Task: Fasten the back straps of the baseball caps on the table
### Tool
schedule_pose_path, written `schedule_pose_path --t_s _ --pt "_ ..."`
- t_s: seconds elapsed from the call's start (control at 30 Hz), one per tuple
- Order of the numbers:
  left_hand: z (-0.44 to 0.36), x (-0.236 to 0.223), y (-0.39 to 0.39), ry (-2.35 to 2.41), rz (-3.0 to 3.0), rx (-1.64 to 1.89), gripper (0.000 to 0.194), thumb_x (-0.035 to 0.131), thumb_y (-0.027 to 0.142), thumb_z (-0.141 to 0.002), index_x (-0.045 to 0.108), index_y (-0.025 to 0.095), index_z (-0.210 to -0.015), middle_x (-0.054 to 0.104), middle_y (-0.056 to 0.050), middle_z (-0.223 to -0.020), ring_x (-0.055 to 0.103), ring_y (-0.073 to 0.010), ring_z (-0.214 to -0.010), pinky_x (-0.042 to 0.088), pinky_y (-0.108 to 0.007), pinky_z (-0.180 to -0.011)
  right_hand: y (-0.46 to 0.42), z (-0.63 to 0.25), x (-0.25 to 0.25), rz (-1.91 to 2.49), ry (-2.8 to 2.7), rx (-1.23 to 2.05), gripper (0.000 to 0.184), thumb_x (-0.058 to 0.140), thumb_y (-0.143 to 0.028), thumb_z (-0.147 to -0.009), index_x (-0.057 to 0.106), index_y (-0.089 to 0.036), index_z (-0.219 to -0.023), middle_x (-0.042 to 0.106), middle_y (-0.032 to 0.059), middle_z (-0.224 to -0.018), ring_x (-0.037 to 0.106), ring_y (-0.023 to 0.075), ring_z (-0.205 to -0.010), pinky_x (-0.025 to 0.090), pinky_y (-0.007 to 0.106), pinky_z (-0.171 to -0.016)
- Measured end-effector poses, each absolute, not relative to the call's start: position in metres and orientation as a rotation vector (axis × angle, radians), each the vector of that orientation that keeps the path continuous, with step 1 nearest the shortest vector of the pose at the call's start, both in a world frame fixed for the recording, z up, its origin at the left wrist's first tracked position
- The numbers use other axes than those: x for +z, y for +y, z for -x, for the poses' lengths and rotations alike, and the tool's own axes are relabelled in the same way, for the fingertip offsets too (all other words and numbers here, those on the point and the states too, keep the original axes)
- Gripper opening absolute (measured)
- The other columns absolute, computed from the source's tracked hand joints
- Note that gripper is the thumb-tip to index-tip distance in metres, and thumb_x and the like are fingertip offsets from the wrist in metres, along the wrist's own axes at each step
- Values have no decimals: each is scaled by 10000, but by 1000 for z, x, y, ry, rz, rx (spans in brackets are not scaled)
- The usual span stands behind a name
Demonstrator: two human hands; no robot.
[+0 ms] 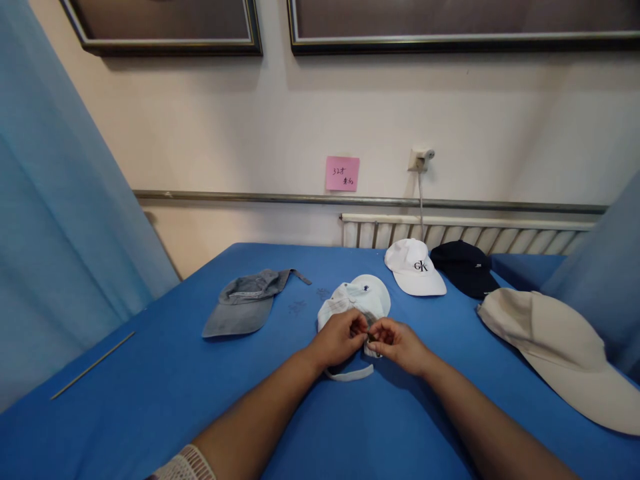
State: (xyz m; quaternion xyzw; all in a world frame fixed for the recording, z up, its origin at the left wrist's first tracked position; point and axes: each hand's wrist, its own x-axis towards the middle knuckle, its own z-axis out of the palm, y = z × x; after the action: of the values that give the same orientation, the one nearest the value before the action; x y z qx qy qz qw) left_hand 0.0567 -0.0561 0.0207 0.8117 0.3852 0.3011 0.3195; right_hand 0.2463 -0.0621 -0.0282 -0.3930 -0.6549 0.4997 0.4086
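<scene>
A pale, whitish baseball cap (377, 293) with a small dark emblem on its brim lies on the blue-covered table, brim pointing away from me. My left hand (343, 337) is closed at the back of this cap, its fingertips pinched together. From the other side my right hand (400, 343) pinches the cap's back edge, where a small dark, metallic-looking fastener (371, 337) shows between my fingertips. The cap's loose strap (353, 375) curves over the table below my left hand. My fingers partly hide the fastener and the back opening.
A grey cap (245, 303) with a hanging strap lies to the left, beyond a thin stick (93, 365). At the right are a white cap (413, 267), a navy cap (463, 267) and a beige cap (560, 347). A radiator (465, 233) stands behind the table (175, 400).
</scene>
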Motion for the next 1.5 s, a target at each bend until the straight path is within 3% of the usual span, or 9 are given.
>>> schedule_pose_path --t_s 0.2,0.37,0.57,0.7,0.9,1.0,1.17,1.33,1.5 --pt "-46 37 -56 1147 -2229 720 85 583 250 -784 588 172 -752 617 6 -683 523 -127 -613 357 -219 -561 -62 -248 -25 913 -1602 1319 311 762 -411 -690 596 -188 -829 591 -33 -704 545 112 -616 459 262 -607" --pt "-46 45 -67 1065 -2366 504 14 632 208 -726 637 196 -722 613 23 -618 509 -118 -545 308 -219 -513 -61 -252 -21 881 -1546 1379 342 776 -429 -683 610 -190 -864 631 -11 -750 590 134 -675 486 283 -651" --pt "-56 38 -84 987 -2517 264 164 759 269 -634 648 228 -747 620 24 -635 512 -131 -515 259 -235 -470 -60 -256 -21 902 -1544 1359 356 780 -442 -678 623 -187 -871 626 -5 -756 587 138 -702 484 277 -659" --pt "-56 34 -85 983 -2601 173 109 741 200 -641 646 224 -690 616 7 -615 502 -142 -510 243 -244 -467 -59 -256 -22 881 -1526 1387 352 792 -424 -670 624 -186 -868 626 -3 -765 581 131 -688 485 278 -659" --pt "-50 39 -77 946 -2391 374 8 652 212 -735 645 208 -733 603 21 -607 478 -115 -513 279 -230 -485 -60 -258 -17 853 -1485 1394 376 805 -440 -652 642 -185 -877 642 4 -767 599 141 -709 500 293 -685" --pt "-50 39 -69 968 -2154 561 97 590 264 -799 628 174 -798 602 18 -661 499 -113 -581 339 -213 -529 -60 -259 -14 832 -1450 1389 384 825 -431 -630 643 -183 -860 654 10 -788 611 148 -725 508 303 -699" --pt "-52 41 -59 1030 -1866 806 150 590 292 -791 626 147 -806 596 3 -703 495 -114 -623 376 -215 -574 -60 -258 -12 799 -1401 1385 362 846 -382 -613 634 -189 -835 637 -15 -750 597 126 -669 502 284 -664" --pt "-52 51 -60 1032 -1896 765 251 521 327 -844 649 147 -724 590 -10 -672 489 -116 -603 369 -227 -572 -63 -256 -9 802 -1423 1341 342 822 -381 -645 626 -189 -848 618 -14 -750 570 122 -658 486 288 -655" --pt "-51 51 -63 1092 -1873 785 193 553 321 -830 649 159 -874 631 -20 -705 532 -128 -612 385 -230 -568 -68 -255 -6 837 -1492 1269 335 799 -401 -675 633 -192 -877 581 -16 -732 543 130 -672 460 293 -661"
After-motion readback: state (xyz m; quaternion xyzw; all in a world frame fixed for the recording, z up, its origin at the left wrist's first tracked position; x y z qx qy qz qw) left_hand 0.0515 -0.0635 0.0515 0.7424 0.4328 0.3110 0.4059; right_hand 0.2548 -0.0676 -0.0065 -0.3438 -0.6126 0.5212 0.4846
